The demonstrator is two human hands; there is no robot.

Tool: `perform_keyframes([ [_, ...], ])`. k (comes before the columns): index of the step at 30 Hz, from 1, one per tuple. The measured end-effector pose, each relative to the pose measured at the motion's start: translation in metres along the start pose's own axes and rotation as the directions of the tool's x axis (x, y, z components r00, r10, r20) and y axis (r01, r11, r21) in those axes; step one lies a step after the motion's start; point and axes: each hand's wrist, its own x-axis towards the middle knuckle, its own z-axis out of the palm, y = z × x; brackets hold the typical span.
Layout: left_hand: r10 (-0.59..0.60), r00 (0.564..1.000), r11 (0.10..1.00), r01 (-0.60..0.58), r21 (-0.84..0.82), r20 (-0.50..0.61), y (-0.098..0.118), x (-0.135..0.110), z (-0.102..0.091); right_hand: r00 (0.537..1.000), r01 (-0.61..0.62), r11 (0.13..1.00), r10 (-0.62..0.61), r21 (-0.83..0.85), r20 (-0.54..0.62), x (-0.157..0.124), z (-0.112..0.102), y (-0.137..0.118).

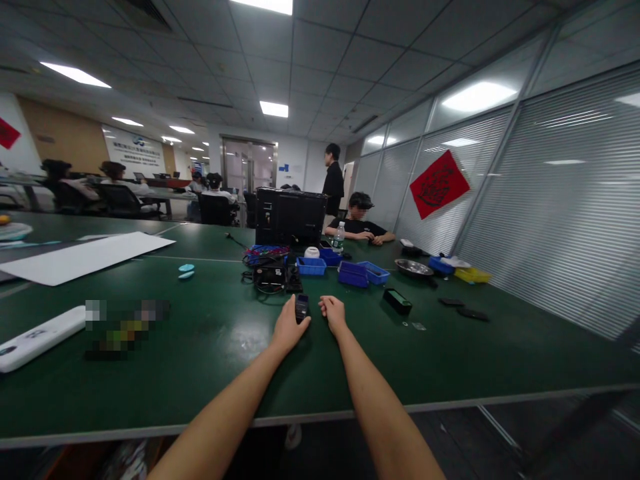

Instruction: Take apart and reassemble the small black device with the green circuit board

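My left hand (289, 328) rests on the green table (210, 373) with its fingers wrapped round a small dark phone-like device (301, 308), held upright. My right hand (333, 314) lies just to the right of it, fingers curled into a loose fist, apart from the device. Whether anything is inside the right hand is hidden.
Beyond my hands lie a tangle of cables (271, 276), blue bins (311, 265), a black case (290, 217), a small black box (397, 301) and a metal bowl (413, 268). A white bar (40, 335) and white sheet (85, 257) lie left. A seated person (361, 223) faces me.
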Motion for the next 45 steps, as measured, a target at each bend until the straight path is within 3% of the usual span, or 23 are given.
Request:
perform_keyframes([
  [3,0.001,1.0,0.997,0.001,-0.073,0.025,0.004,-0.001,0.009,1.0,-0.005,0.999,0.005,-0.05,0.004,-0.002,0.0,-0.002],
  [7,-0.027,0.99,0.992,0.044,-0.119,0.141,0.008,-0.002,0.01,0.999,0.036,0.973,-0.029,-0.229,0.035,-0.004,0.001,-0.004],
  [11,0.022,0.982,0.999,-0.013,-0.045,0.188,0.013,-0.001,0.005,0.989,0.15,0.856,-0.136,-0.495,0.063,-0.009,0.0,-0.01],
  [16,0.056,0.964,0.996,-0.072,0.052,0.259,0.019,0.0,0.0,0.996,0.082,0.714,-0.076,-0.696,0.039,-0.016,0.0,-0.023],
  [21,0.089,0.945,0.986,-0.129,0.107,0.315,0.024,-0.002,-0.007,0.994,0.073,0.663,0.016,-0.745,0.111,-0.023,0.006,-0.033],
  [25,0.095,0.94,0.981,-0.144,0.128,0.326,0.025,-0.003,-0.009,0.992,0.065,0.544,0.055,-0.837,0.112,-0.03,0.013,-0.037],
  [30,0.152,0.937,0.975,-0.194,0.108,0.314,0.022,-0.003,-0.006,0.997,0.026,0.473,0.054,-0.881,0.058,-0.031,0.014,-0.042],
  [36,0.13,0.953,0.982,-0.162,0.099,0.273,0.014,-0.002,-0.001,0.999,-0.048,0.365,0.008,-0.93,-0.049,-0.023,0.0,-0.041],
  [45,0.103,0.961,0.989,-0.127,0.08,0.258,0.014,-0.002,-0.002,0.992,-0.123,0.361,0.019,-0.925,-0.125,-0.016,-0.022,-0.043],
])
